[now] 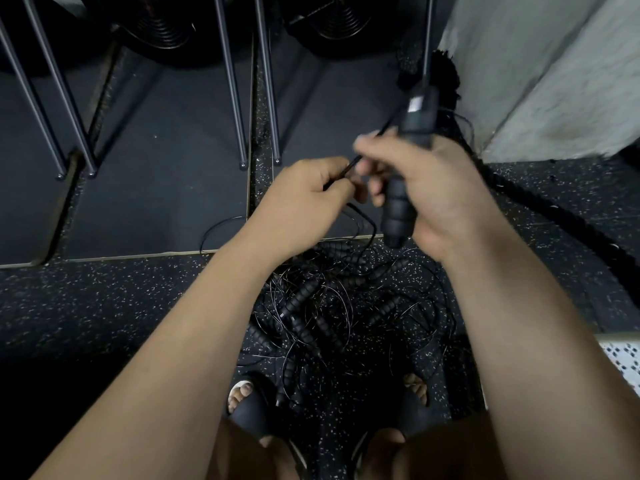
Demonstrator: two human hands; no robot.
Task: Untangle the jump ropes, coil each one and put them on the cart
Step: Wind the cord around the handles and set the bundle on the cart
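1. Speckled floor (104, 306): tangled pile of jump ropes (332, 313) lies near, between the feet.
2. Right hand (436, 192): fingers curled round black handle (398, 216), held above pile.
3. Left hand (304, 202), just left: fingertips pinch thin cord (350, 166).

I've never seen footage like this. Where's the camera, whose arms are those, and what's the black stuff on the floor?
No machine here: the camera sits on a person's head and looks down at their own arms. The left hand pinches a thin black cord; the right hand grips a ribbed black jump-rope handle. Below, between their feet in black slides, a tangled pile of jump ropes lies on the speckled floor.
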